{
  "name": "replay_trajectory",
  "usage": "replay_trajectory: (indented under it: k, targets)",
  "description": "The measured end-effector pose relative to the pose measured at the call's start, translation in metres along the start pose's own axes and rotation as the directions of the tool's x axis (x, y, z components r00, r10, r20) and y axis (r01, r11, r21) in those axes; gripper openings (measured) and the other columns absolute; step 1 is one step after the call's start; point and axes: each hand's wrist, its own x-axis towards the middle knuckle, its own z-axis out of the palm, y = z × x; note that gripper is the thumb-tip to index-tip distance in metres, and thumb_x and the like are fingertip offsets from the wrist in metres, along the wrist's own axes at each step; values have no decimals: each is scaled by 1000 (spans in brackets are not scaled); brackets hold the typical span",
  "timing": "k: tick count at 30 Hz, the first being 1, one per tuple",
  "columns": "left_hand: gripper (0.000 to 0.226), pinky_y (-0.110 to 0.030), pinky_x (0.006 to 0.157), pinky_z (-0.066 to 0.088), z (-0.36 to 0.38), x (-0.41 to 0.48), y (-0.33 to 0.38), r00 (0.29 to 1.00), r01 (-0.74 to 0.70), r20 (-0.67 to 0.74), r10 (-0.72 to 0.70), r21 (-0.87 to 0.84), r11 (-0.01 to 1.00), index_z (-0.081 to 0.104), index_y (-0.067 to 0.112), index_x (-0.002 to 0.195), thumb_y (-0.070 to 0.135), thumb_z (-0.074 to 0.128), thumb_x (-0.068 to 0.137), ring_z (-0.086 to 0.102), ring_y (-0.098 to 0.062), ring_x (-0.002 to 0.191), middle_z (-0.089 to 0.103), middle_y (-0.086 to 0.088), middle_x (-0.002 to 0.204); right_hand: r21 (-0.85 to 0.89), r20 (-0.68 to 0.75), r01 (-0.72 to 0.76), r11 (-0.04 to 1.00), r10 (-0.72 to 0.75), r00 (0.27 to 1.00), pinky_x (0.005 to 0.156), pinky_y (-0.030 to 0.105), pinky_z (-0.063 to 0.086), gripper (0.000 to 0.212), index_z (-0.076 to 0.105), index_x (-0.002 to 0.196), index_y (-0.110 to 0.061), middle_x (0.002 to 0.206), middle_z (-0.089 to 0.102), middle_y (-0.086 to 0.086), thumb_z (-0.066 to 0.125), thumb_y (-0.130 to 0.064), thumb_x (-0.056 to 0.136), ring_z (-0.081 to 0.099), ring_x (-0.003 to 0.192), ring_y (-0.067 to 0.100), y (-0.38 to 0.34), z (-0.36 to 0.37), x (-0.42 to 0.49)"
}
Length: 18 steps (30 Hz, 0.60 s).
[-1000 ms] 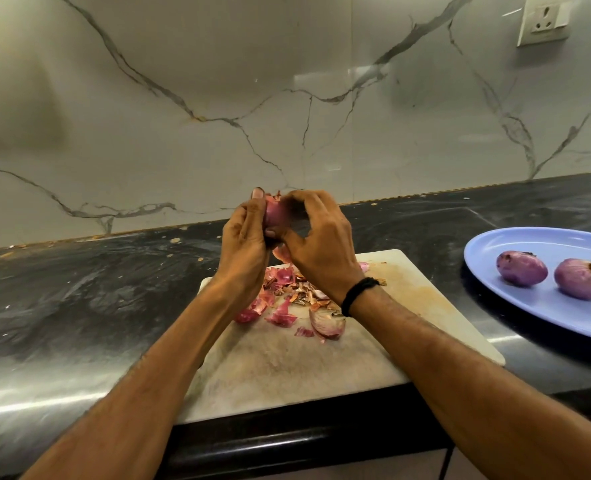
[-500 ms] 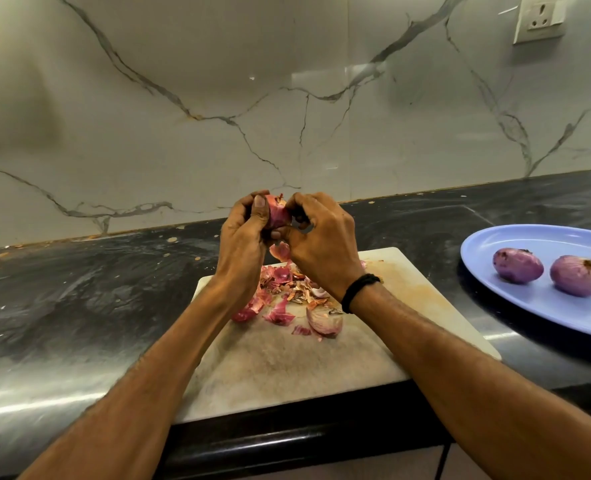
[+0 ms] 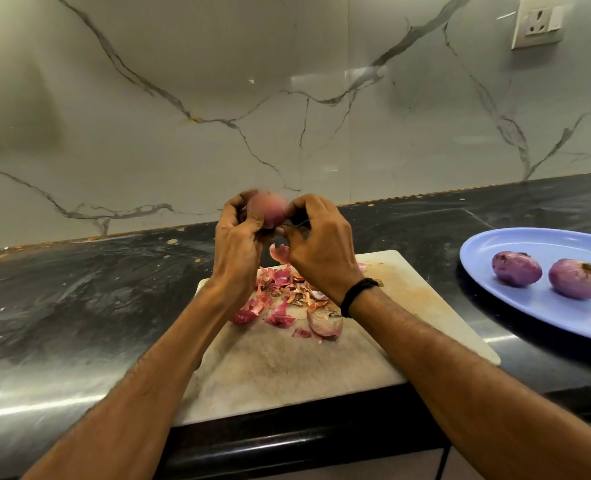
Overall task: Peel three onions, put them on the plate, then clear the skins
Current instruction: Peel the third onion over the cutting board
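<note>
Both left hand [image 3: 237, 244] and right hand [image 3: 322, 251] grip the onion [image 3: 268, 209] over the board [image 3: 287, 368] (far edge, above skins [image 3: 280, 292]).

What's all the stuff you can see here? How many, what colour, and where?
Counter: 1, black, along the wall.
Cutting board: 1, pale beige, at the counter's front edge.
Plate: 1, blue, on the counter at right.
Plated onions: 2, purple, side by side on the plate.
Onion skins: a pile, pink and brown, on the cutting board.
Held onion: 1, pinkish-purple, above the cutting board.
Wall socket: 1, white, top right.
Wristband: 1, black, right wrist.
Left hand: 1, grips the held onion.
Right hand: 1, fingers curled on the held onion.
</note>
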Motion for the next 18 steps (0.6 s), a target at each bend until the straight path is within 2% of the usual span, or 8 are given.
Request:
replay_trajectory:
  k: [4,8,13,16,18]
  targets:
    - [24,-36,91,59,-1,1,0,1000,-24,-11,25,8,1000,52,15,128,15,46,105,65,-27,115,60,-5,124,38,1,-27,999,27,1000,76,9,42,27,61,101,-6,99,62,7,77,-10,79,56,87,13,-1,-2,3]
    - [22,-36,92,58,-3,3,-1,999,-33,-20,33,20,999,54,18,125,14,48,104,62,-29,119,56,-10,131,21,-49,-58,998,59,997,65,19,46,16,60,85,-8,84,61,5,74,-16,84,55,76,16,-2,-5,4]
    - [24,-34,90,59,-4,4,-3,999,-35,-28,37,71,997,54,17,126,10,49,104,61,-27,119,56,-4,127,-31,-78,-184,982,182,980,58,25,40,18,53,72,-8,74,57,5,66,2,77,51,69,16,5,-10,6]
    - [22,-32,90,58,-4,3,-5,998,-67,-12,69,136,988,55,20,124,12,50,104,61,-24,118,57,-1,124,19,-37,-222,975,223,974,62,25,49,22,53,79,-11,78,61,2,66,7,78,57,74,15,3,-11,7]
    - [22,-33,92,57,-4,2,-6,994,-110,5,111,198,974,54,22,124,14,51,104,60,-21,119,56,2,124,90,-16,-236,968,238,971,66,18,51,28,53,91,-13,82,62,0,65,10,78,61,77,11,0,-13,7]
